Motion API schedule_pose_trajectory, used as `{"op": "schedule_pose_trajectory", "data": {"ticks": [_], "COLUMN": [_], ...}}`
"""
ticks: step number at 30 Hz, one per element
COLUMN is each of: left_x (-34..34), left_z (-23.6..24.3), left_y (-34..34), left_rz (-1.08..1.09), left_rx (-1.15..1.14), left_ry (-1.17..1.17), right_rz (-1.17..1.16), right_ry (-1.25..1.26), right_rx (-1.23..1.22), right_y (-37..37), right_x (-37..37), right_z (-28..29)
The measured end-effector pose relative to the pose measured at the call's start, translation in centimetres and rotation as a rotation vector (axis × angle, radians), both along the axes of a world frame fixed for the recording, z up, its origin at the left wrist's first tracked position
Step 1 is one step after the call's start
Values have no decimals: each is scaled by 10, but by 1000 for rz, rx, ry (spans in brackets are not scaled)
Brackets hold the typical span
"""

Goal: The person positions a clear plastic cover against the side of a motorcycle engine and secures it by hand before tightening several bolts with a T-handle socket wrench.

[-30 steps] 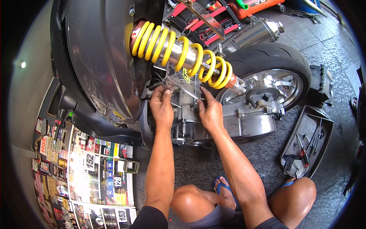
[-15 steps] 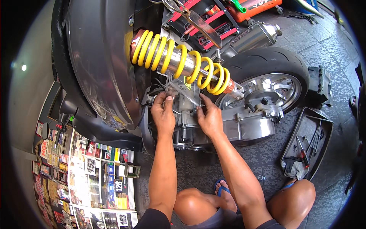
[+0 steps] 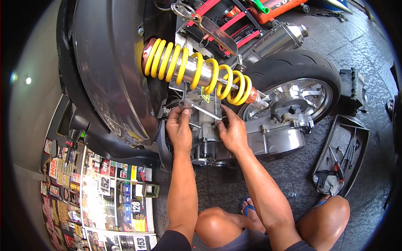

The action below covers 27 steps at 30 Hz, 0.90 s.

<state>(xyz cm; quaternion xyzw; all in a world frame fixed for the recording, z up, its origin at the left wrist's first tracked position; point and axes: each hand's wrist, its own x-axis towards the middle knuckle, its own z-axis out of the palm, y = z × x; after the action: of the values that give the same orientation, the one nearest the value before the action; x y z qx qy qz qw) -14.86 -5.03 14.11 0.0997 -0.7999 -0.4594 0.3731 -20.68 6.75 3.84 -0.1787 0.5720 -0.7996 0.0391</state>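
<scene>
My left hand pinches the left part of a shiny, see-through plate at the scooter's engine, among dark hoses. Opposite it, my right hand has its fingers closed on the plate's right edge. A yellow label shows behind the plate. Just above both hands, a shock absorber with a yellow coil spring runs diagonally, its right end near the rear wheel. The silver transmission case lies right of my right hand. The grey body panel fills the upper left. My fingertips are partly hidden.
A tray of tools sits on the tiled floor at right. A red and black tool trolley, an orange tank and a silver exhaust are behind. A glass display case stands at lower left. My bent knees frame my forearms.
The scene has shifted slightly down in the picture, with both hands still at the plate. A hanging metal tag and rings at the top show more fully.
</scene>
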Motion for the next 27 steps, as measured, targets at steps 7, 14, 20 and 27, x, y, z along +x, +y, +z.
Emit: {"op": "schedule_pose_trajectory", "data": {"ticks": [7, 14, 20, 27], "left_x": [-1, 1, 4, 0], "left_z": [0, 3, -1, -3], "left_y": [0, -1, -6, -2], "left_rz": [23, -18, -10, 16], "left_rx": [18, 142, 101, 0], "left_ry": [-13, 5, -22, -46], "right_rz": [-14, -39, -70, -119], "right_ry": [-1, 26, 59, 107], "right_rx": [0, -24, -3, 14], "right_y": [2, -2, -5, -5], "right_x": [0, 0, 2, 0], "right_z": [-1, -4, -6, -8]}}
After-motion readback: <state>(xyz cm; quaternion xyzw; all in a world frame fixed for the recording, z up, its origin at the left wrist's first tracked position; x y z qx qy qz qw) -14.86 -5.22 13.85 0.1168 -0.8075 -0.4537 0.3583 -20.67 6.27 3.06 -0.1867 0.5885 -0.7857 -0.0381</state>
